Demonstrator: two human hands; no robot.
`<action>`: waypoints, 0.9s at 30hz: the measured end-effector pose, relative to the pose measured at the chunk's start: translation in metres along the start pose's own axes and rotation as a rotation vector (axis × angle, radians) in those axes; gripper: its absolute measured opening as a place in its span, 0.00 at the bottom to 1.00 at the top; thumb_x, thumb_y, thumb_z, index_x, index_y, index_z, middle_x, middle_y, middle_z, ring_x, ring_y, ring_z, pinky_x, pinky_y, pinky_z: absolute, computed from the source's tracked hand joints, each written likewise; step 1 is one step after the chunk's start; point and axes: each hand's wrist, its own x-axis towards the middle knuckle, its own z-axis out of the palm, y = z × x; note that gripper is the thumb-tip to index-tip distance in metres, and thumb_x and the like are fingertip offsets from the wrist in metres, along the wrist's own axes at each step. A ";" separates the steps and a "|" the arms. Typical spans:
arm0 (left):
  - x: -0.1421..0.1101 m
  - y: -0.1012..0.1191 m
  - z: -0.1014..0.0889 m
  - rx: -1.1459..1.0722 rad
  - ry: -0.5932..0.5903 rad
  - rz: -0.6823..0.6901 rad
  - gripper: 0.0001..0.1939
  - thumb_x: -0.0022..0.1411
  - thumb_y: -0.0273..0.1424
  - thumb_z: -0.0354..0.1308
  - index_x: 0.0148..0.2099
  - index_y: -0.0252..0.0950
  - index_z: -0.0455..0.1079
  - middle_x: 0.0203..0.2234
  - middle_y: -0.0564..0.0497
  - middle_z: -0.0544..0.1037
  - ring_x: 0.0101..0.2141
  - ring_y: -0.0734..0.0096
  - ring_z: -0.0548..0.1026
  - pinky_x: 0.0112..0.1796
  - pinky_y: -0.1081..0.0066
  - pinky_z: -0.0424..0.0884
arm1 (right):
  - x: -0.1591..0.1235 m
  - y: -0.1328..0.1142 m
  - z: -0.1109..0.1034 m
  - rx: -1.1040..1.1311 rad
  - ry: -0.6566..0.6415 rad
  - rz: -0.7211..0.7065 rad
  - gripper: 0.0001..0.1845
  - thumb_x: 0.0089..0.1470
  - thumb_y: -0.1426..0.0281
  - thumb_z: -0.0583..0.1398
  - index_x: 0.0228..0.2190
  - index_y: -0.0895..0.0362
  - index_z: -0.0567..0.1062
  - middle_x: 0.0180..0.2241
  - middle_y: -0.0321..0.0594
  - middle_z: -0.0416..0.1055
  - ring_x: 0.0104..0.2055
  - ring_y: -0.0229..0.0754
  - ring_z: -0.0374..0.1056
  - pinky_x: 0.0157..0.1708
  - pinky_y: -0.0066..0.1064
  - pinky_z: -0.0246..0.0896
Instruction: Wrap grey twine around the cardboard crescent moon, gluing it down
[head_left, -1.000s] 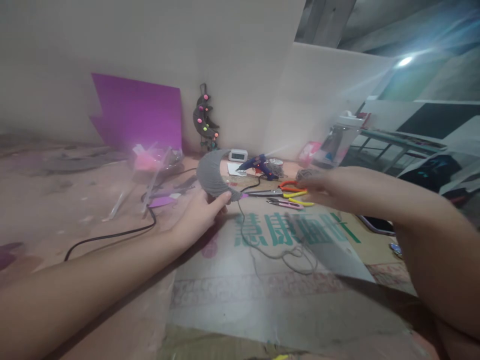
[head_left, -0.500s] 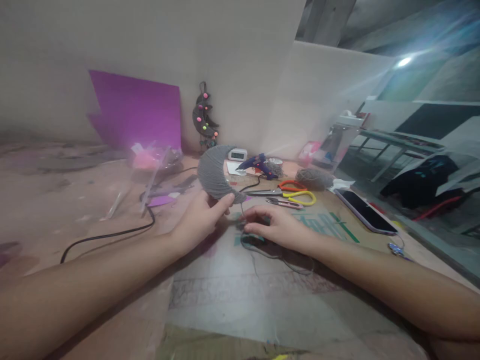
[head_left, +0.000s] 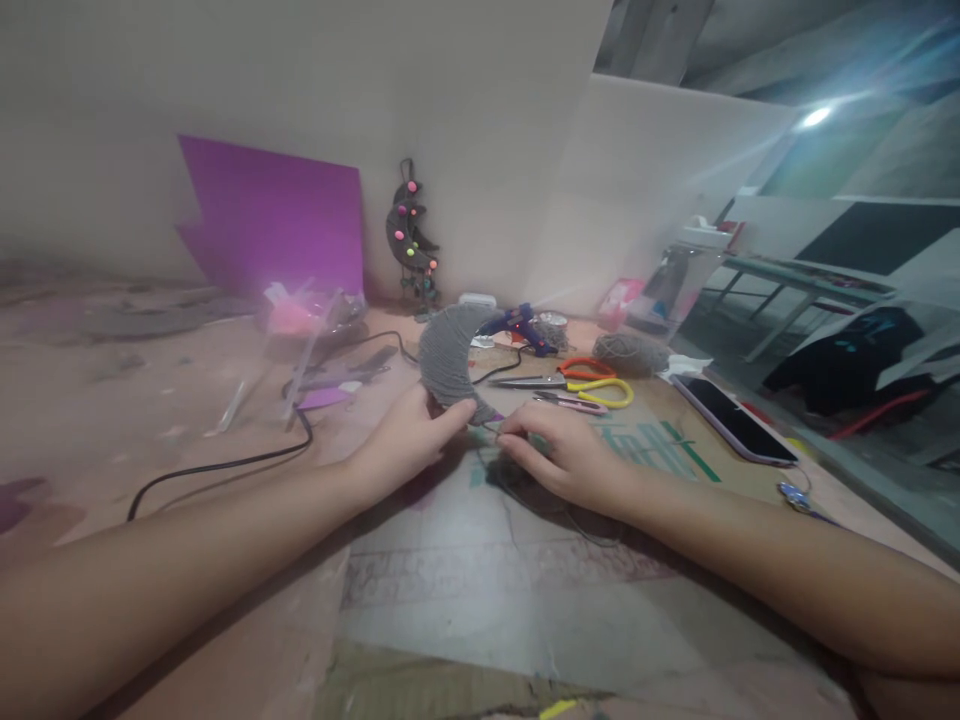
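Observation:
A crescent moon shape [head_left: 453, 357] wrapped in grey yarn stands tilted above the table, its lower part gripped by my left hand [head_left: 411, 436]. At its lower tip a bit of purple shows through. My right hand [head_left: 559, 452] is just right of that tip, thumb and forefinger pinched on the grey yarn [head_left: 489, 428] that runs from the crescent. Loose yarn trails below my right hand onto the cardboard. Scissors [head_left: 577, 383] with orange and yellow handles and a small pink thread snipper [head_left: 574, 403] lie just beyond my right hand.
Behind the crescent lie a blue glue gun [head_left: 525, 328], a small white clock [head_left: 477, 300] and a grey yarn ball [head_left: 630, 352]. A phone [head_left: 735, 420] rests at the right. A decorated moon [head_left: 409, 235] hangs by the wall, beside a purple sheet [head_left: 277, 220]. A black cord [head_left: 225, 465] crosses the left side.
The crescent has moved slightly right and down and turned, so its purple lower tip now shows. My right hand has shifted a little to the right with the yarn.

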 end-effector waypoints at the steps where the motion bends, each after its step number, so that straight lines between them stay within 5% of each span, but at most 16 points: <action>1: 0.000 0.000 0.000 -0.006 -0.003 -0.009 0.14 0.60 0.42 0.56 0.41 0.36 0.68 0.29 0.52 0.74 0.23 0.72 0.70 0.16 0.78 0.64 | 0.001 0.001 -0.003 -0.015 0.031 -0.028 0.10 0.62 0.68 0.56 0.31 0.58 0.74 0.27 0.39 0.72 0.30 0.39 0.66 0.33 0.29 0.59; 4: -0.001 0.002 0.000 -0.027 -0.011 -0.036 0.16 0.59 0.42 0.57 0.43 0.36 0.68 0.32 0.51 0.75 0.24 0.72 0.71 0.16 0.78 0.65 | 0.004 0.004 -0.011 -0.051 0.107 -0.070 0.09 0.62 0.67 0.57 0.31 0.57 0.73 0.27 0.38 0.72 0.30 0.38 0.66 0.32 0.29 0.59; 14: 0.005 0.003 0.000 -0.212 0.003 0.002 0.16 0.58 0.35 0.60 0.47 0.35 0.65 0.30 0.52 0.75 0.22 0.78 0.69 0.18 0.80 0.59 | 0.008 0.025 -0.003 0.032 0.142 0.176 0.06 0.60 0.68 0.58 0.32 0.56 0.73 0.29 0.36 0.74 0.31 0.38 0.69 0.31 0.26 0.60; 22: 0.003 0.005 -0.002 -0.305 -0.033 -0.036 0.40 0.58 0.35 0.62 0.68 0.40 0.48 0.26 0.56 0.77 0.26 0.73 0.74 0.25 0.77 0.63 | 0.006 0.028 0.004 0.069 0.082 0.206 0.07 0.60 0.68 0.57 0.31 0.56 0.73 0.28 0.36 0.74 0.31 0.38 0.68 0.32 0.27 0.60; 27: 0.007 -0.004 0.000 -0.220 -0.083 -0.049 0.17 0.62 0.39 0.57 0.47 0.33 0.72 0.30 0.49 0.78 0.34 0.67 0.77 0.31 0.72 0.68 | 0.007 0.027 0.003 0.081 0.089 0.200 0.08 0.60 0.68 0.56 0.32 0.57 0.73 0.28 0.36 0.74 0.31 0.38 0.69 0.33 0.27 0.60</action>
